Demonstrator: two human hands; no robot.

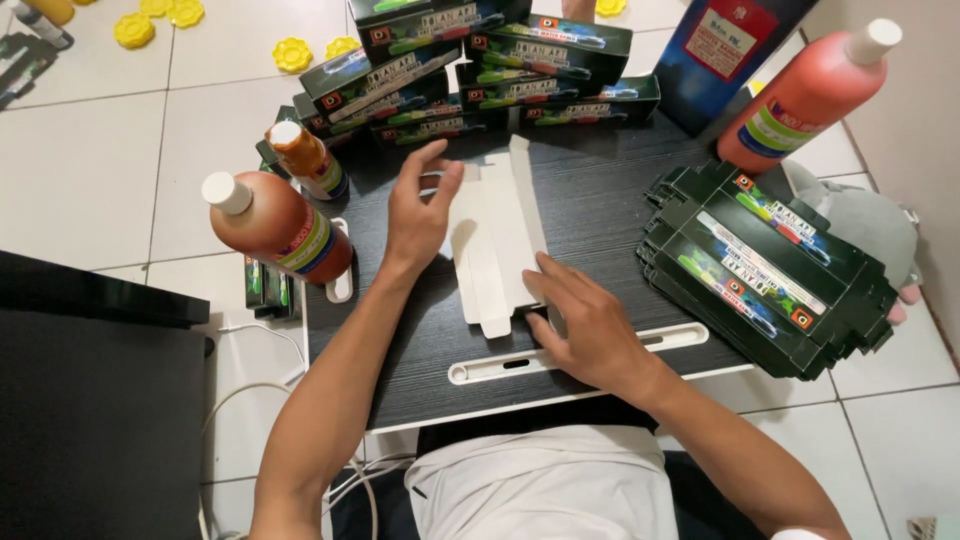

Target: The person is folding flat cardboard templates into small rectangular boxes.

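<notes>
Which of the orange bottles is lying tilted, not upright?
The large orange bottle at the far right, leaning with its white cap up-right; the two left bottles stand upright.

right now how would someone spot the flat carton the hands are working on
On the dark wood-grain table, between the left hand and right hand, lies an unfolded carton. Unlike the dark printed flat boxes stacked on the table's right, its plain white inside faces up.

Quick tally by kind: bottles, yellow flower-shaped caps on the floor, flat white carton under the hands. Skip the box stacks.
Orange bottles: 3 (big one by left hand, small one, big one top right)
Yellow flower-shaped caps: 6 at least partly in view, e.g.
Flat white carton: 1
Total: 10
</notes>
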